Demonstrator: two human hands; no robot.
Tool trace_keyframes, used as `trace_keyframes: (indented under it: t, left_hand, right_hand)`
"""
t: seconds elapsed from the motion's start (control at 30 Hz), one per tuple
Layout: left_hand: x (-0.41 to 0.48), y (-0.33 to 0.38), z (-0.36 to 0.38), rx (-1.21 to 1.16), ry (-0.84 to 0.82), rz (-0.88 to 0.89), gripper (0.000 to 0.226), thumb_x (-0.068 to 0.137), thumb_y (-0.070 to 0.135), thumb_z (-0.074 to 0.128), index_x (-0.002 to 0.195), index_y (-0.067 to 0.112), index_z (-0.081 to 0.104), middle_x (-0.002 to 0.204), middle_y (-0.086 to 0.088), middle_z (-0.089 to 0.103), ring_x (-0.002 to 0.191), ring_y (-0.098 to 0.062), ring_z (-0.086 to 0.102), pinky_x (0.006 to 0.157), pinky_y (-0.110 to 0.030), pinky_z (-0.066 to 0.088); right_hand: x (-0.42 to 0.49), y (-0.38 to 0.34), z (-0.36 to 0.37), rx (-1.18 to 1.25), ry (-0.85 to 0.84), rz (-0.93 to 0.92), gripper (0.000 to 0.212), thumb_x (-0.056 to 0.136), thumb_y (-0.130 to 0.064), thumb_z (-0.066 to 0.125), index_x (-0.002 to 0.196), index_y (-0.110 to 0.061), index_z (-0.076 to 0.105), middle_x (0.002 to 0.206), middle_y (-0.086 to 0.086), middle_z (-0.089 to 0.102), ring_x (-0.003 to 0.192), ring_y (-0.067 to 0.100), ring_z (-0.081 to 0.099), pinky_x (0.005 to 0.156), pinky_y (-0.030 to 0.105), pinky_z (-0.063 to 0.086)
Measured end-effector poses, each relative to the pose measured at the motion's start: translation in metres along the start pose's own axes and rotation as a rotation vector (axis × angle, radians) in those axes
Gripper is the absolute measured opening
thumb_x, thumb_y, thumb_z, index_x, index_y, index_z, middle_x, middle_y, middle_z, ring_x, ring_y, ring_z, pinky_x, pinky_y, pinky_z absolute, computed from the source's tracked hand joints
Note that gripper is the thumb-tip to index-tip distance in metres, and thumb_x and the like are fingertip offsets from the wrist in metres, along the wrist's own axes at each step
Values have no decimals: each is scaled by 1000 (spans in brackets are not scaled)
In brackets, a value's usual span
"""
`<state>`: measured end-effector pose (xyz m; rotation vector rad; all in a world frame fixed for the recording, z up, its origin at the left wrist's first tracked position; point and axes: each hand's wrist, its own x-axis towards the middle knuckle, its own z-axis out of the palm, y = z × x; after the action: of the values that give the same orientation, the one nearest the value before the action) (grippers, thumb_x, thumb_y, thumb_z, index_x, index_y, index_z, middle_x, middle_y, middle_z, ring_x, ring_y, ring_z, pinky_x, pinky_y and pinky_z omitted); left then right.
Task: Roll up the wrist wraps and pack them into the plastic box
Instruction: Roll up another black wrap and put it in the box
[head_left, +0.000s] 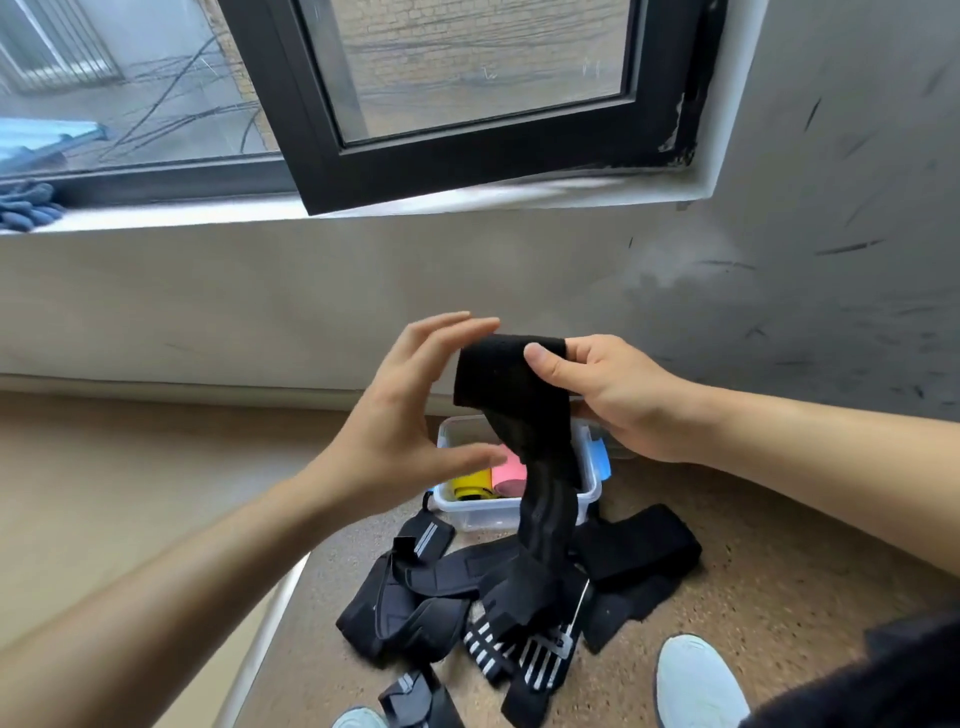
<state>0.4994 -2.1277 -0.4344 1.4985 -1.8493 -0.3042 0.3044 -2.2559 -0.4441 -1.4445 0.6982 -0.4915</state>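
By our shoes (701, 680) sit loose wraps (467, 597). Looks like we're starting a roll: right hand (613, 400) pinches the black wrap (509, 384) near the plastic box (483, 512), left hand (395, 421) spread alongside — next up, tight turns.

readable text: none
held wrist wrap (511, 395): plain black, no lettering seen
floor wrist wraps (415, 613): white stripes only
plastic box (483, 512): no legible label

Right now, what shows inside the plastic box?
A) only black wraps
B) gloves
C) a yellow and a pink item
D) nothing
C: a yellow item and a pink item lie in the plastic box, seen past the black wrap that the right hand holds.
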Motion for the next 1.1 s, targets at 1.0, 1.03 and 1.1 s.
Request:
trace_keyframes:
  t: [1.0,1.03,1.1]
  left_hand:
    - [14,12,7,-815,316,-605,7,86,6,78,90,10,75,80,-11,75,71,-25,70,76,-44,52]
    - [14,12,7,-824,301,-611,5,87,8,77,90,10,75,76,-8,74,72,-24,69,78,-44,51]
    - [14,14,5,-841,265,-609,6,86,13,77,91,9,76,76,-5,72,76,-22,67,79,-40,52]
  right_hand:
    - [-12,-6,16,-570,31,-490,61,74,-4,83,126,-27,63,116,-8,65,80,11,66,74,25,55]
    - [-12,-5,16,-579,65,-524,56,74,-2,82,124,-24,67,108,-10,68,75,12,65,72,25,55]
    - [-12,-3,14,-572,94,-553,42,78,-1,79,115,-20,75,93,-10,74,71,16,68,71,34,58]
